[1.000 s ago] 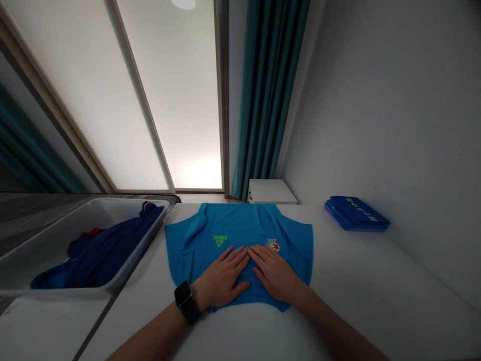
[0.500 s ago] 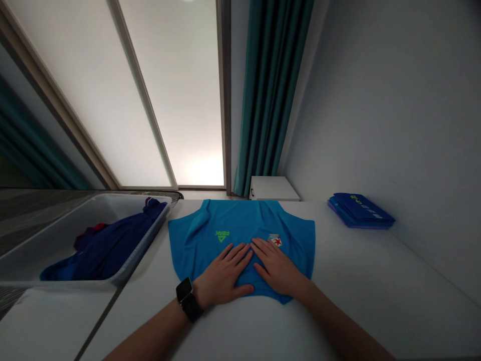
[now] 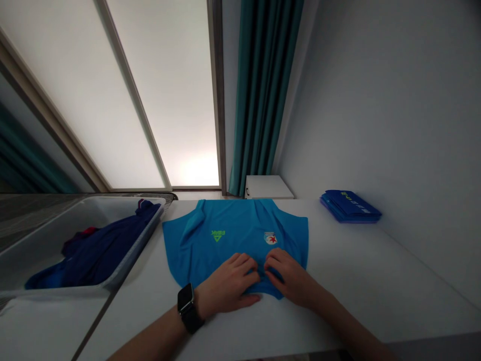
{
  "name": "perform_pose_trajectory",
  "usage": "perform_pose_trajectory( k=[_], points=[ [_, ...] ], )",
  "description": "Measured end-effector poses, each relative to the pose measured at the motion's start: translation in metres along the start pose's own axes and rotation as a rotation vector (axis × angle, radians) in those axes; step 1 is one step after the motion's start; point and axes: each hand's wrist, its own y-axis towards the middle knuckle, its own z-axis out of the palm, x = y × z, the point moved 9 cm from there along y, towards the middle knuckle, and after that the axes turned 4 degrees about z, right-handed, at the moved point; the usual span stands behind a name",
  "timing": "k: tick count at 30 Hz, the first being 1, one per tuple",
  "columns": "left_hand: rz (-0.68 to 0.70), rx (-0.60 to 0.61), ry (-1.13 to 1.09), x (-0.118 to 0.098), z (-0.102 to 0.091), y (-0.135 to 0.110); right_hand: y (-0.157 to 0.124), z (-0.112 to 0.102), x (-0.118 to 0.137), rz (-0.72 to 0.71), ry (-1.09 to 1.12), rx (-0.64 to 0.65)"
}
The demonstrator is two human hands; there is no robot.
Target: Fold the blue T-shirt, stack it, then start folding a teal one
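Note:
A bright blue jersey (image 3: 240, 220) lies spread on the white table, its neck edge nearest me, with a green triangular logo and a red-and-white badge upside down to me. My left hand (image 3: 235, 283), with a black watch at the wrist, rests on its near part; the fingers are bent and the thumb lies apart from them. Close to it on the right, my right hand (image 3: 289, 276) touches the cloth below the badge. Its fingers curl over, a gap of blue fabric showing between them and the thumb. Both hands look open, though the fingertips are partly hidden.
At the left a white plastic tub (image 3: 112, 276) holds dark blue garments (image 3: 101, 245) with a bit of red. A folded stack of blue clothing (image 3: 351, 206) lies at the right near the wall. Beyond the table stand a small white cabinet (image 3: 268, 187) and a teal curtain (image 3: 265, 100).
Both hands have gone from flat on the jersey to bent fingers, drawn slightly toward me and a little apart. The whole view has shifted slightly.

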Motion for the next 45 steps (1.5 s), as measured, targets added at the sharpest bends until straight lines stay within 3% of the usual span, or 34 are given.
perform_pose_trajectory(
  k=[3, 7, 13, 19, 27, 30, 33, 38, 45],
  points=[
    [0.064, 0.030, 0.034, -0.012, 0.009, 0.005, -0.021, -0.002, 0.006, 0.008, -0.060, -0.006],
    [0.070, 0.006, 0.030, -0.011, 0.012, 0.006, -0.043, 0.000, 0.006, 0.034, -0.030, -0.001],
    [0.131, 0.020, 0.168, -0.017, 0.012, 0.007, -0.053, 0.004, -0.007, 0.092, -0.001, -0.041],
    [-0.007, 0.028, -0.024, -0.009, 0.011, 0.008, -0.053, 0.003, -0.003, 0.064, 0.043, -0.068],
    [-0.024, 0.050, -0.202, -0.004, 0.008, 0.004, -0.055, -0.004, 0.002, 0.042, 0.071, -0.085],
    [-0.068, 0.022, -0.208, 0.007, 0.001, 0.000, -0.057, -0.003, -0.006, 0.047, 0.012, -0.151],
    [-0.172, -0.009, -0.144, 0.026, -0.002, -0.006, -0.056, 0.005, -0.015, 0.109, -0.089, -0.134],
    [-0.270, 0.061, -0.054, 0.046, 0.021, -0.020, -0.054, 0.013, -0.019, 0.172, -0.171, -0.080],
    [-0.278, 0.075, -0.035, 0.047, 0.032, -0.022, -0.041, 0.004, -0.016, 0.123, -0.135, -0.097]
  ],
)
